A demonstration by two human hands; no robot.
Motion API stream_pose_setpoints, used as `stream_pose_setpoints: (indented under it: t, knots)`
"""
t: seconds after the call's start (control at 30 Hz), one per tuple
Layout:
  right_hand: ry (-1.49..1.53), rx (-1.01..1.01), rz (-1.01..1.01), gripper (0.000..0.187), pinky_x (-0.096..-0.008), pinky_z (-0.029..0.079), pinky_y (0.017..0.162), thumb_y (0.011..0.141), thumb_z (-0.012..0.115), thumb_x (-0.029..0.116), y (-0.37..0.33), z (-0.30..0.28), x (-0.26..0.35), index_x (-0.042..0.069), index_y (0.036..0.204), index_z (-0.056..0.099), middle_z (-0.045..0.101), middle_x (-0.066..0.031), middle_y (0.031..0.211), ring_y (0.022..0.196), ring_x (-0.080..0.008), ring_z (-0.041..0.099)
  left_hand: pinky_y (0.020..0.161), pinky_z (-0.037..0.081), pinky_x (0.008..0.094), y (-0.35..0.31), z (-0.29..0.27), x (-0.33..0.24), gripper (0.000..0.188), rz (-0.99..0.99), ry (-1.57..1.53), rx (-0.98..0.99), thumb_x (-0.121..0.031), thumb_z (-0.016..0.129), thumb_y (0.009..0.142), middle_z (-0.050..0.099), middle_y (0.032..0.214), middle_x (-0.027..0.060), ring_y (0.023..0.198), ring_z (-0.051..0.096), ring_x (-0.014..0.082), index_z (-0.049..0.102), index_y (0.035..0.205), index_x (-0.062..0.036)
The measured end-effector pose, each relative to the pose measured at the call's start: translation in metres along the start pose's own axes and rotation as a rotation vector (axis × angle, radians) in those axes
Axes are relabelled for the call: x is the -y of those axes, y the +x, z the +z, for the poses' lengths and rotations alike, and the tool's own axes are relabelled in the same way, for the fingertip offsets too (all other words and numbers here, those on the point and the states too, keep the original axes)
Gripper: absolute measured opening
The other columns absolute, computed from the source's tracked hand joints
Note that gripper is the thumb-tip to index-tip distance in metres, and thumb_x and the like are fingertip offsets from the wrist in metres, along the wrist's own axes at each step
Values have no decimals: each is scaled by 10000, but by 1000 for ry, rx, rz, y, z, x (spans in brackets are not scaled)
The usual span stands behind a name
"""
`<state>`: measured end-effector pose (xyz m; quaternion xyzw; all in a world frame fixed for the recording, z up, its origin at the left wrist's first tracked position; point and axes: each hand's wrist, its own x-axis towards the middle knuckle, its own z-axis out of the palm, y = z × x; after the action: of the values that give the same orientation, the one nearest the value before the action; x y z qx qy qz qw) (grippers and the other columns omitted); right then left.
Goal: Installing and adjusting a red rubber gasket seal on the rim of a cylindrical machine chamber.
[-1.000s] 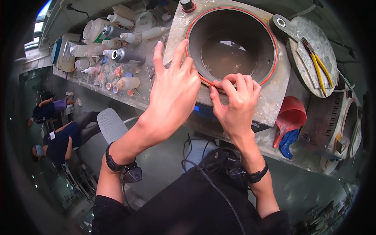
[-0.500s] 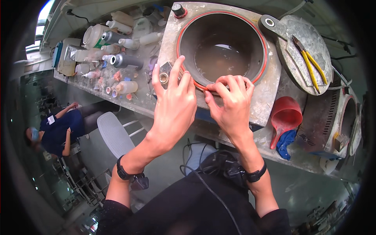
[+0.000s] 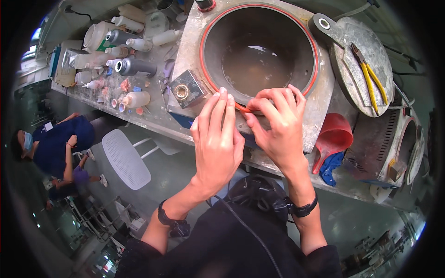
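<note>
One red ring (image 3: pixel 241 108), between right fingers (image 3: pixel 258 104)

My left hand (image 3: pixel 218 143) and right hand (image 3: pixel 279 125) read bright, fairly sharp. White glare on the liquid (image 3: pixel 252 69) inside the cylindrical chamber (image 3: pixel 213 51). Window (image 3: pixel 32 49) at upper left is blown out. Floor (image 3: pixel 183 167) dim, person (image 3: pixel 65 135) at left murky. Fisheye curves the bench (image 3: pixel 160 121) edge; corners go black.
</note>
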<state>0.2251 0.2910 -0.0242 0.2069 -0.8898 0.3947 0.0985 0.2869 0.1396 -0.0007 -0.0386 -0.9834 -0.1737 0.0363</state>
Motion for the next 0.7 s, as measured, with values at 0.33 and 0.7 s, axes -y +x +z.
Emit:
stream_pose_setpoints:
  t: [0.33,0.7]
  knots:
    - [-14,123,-70,218,-568,359,1143,767,800,110,6,-15,-14,84,942,672,650,-31,1012,1082,-254,613,1262,205,606,-13,27,4,654,-18,-315,-27,-66,551,966,401,1692,181,1603,302,395,451,1610,-17]
    - [-29,172,-79,236,-571,365,1168,726,858,99,8,-46,-29,118,929,739,681,8,1008,1079,-230,633,1265,229,583,-1,26,-5,567,61,-289,13,-174,595,1018,464,1662,133,1576,372,355,530,1562,-31]
